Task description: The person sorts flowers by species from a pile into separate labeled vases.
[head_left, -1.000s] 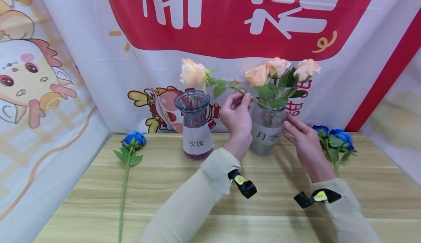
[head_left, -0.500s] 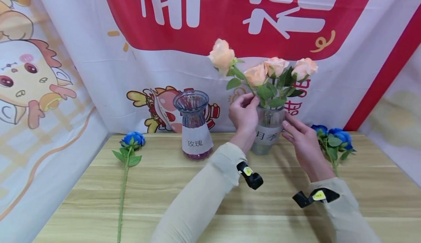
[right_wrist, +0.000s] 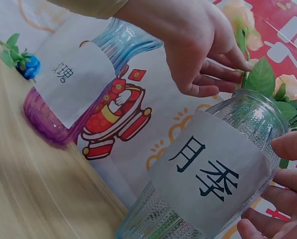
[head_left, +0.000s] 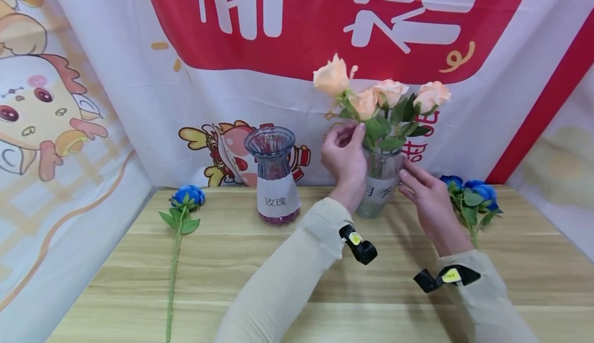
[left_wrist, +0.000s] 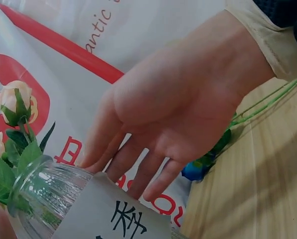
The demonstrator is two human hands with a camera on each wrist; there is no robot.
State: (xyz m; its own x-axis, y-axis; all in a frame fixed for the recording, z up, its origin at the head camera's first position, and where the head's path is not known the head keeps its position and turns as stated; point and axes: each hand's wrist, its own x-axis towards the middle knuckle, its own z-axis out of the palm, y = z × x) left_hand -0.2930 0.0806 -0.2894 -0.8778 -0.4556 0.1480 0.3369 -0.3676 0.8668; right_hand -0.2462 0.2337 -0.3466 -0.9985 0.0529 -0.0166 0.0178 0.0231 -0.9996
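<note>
My left hand [head_left: 355, 132] pinches the green stem of a peach rose [head_left: 331, 75] just above the mouth of a clear glass vase [head_left: 377, 198]. The rose stands nearly upright beside three other peach roses [head_left: 391, 93] in that vase. A white paper label [right_wrist: 208, 169] wraps the vase. My right hand [head_left: 409, 183] rests its nearly straight fingers [left_wrist: 138, 174] against the vase's right side. In the right wrist view the left hand [right_wrist: 198, 45] hovers over the vase's rim [right_wrist: 247, 102].
A purple-tinted labelled vase [head_left: 274, 178] stands empty to the left on the wooden table [head_left: 232, 260]. One blue rose [head_left: 187, 197] lies at the table's left. Several blue roses [head_left: 471, 194] lie at the right. A printed banner [head_left: 116, 75] hangs behind.
My left hand swung the peach rose from leaning far left to nearly upright and moved closer to the clear vase's mouth. The right hand stayed against the vase.
</note>
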